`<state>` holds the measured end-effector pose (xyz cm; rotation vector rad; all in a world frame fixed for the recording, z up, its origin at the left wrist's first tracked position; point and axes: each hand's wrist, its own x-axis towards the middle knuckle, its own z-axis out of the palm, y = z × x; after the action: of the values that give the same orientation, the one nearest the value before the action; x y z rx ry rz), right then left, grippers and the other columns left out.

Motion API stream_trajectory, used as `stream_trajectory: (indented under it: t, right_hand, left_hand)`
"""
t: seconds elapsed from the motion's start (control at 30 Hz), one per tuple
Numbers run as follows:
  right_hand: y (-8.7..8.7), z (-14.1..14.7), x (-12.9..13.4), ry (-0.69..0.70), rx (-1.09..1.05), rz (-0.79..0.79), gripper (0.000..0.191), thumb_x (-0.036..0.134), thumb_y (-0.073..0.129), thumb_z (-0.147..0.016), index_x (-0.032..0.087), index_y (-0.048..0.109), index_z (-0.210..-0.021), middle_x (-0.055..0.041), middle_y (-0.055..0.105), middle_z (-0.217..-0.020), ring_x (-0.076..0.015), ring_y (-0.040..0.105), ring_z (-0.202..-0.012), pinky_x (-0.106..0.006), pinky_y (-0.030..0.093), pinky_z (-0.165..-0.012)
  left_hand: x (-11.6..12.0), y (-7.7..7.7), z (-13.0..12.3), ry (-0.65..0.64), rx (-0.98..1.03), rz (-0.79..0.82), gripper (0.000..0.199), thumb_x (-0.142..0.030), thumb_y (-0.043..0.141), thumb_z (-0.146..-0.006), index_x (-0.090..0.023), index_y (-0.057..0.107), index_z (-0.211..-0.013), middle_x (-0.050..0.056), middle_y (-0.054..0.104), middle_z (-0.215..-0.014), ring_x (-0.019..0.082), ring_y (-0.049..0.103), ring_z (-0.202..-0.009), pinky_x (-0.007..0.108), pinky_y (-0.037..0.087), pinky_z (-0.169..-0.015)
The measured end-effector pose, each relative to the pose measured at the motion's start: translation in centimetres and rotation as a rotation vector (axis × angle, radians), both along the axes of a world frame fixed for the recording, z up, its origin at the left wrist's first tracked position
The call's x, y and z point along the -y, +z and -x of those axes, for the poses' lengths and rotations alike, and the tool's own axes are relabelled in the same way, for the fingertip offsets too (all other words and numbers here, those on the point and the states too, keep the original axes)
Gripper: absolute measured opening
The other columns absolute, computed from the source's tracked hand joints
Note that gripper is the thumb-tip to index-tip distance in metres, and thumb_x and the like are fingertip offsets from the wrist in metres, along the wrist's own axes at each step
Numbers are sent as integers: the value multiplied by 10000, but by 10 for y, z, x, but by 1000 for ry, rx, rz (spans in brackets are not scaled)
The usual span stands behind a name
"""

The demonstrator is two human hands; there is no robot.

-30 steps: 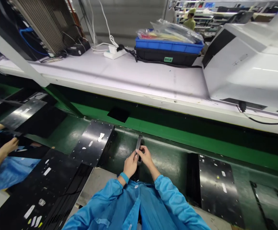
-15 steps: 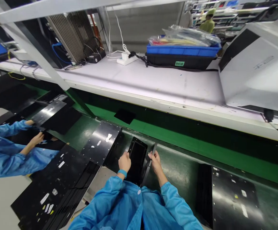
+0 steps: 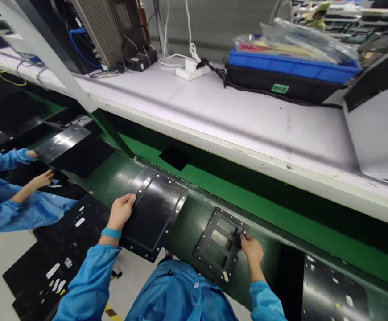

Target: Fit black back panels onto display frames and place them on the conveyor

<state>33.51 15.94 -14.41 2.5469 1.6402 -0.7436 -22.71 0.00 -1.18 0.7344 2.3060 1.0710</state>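
Note:
My left hand (image 3: 120,211) pinches the left edge of a flat black panel (image 3: 157,214) with a raised border and small holes along its sides. The panel is tilted above the green bench, partly over another dark plate. On the right, my right hand (image 3: 252,249) grips the right edge of a black frame (image 3: 203,243) that has three rectangular cutouts and holes around its rim. Green surface shows through the cutouts. A pale label sits at the frame's lower corner.
Left of me, a co-worker's hand (image 3: 42,179) is beside a shiny plate (image 3: 63,141). Black sheets (image 3: 63,249) with labels lie at lower left, and another black plate (image 3: 334,285) at right. The white shelf (image 3: 194,100) holds a blue bin (image 3: 291,64) and a power strip (image 3: 192,71).
My hands have moved apart from close together in front of me. The black panel is now at left, and the frame, earlier seen edge-on, shows its face at right. The camera view has shifted.

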Motion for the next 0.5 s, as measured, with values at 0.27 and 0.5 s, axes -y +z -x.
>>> stream_trajectory:
  t: [0.27, 0.5]
  right_hand:
    - [10, 184, -145, 390, -346, -228, 561, 686, 627, -823, 191, 759, -1050, -138, 744, -1139, -290, 728, -996, -387, 548, -902]
    - [-3, 443, -278, 918, -56, -120, 1070, 652, 801, -768, 121, 385, -1599, -234, 433, -1589, -379, 403, -1480, -464, 368, -1195]
  left_hand:
    - [-27, -15, 68, 38, 77, 98, 488, -603, 585, -843, -197, 812, -991, 57, 796, -879, 289, 719, -901, 352, 523, -803]
    - [16, -6, 68, 134, -499, -6, 436, -551, 536, -942, -199, 775, -1038, 164, 695, -1284, 343, 629, -1226, 501, 482, -1100]
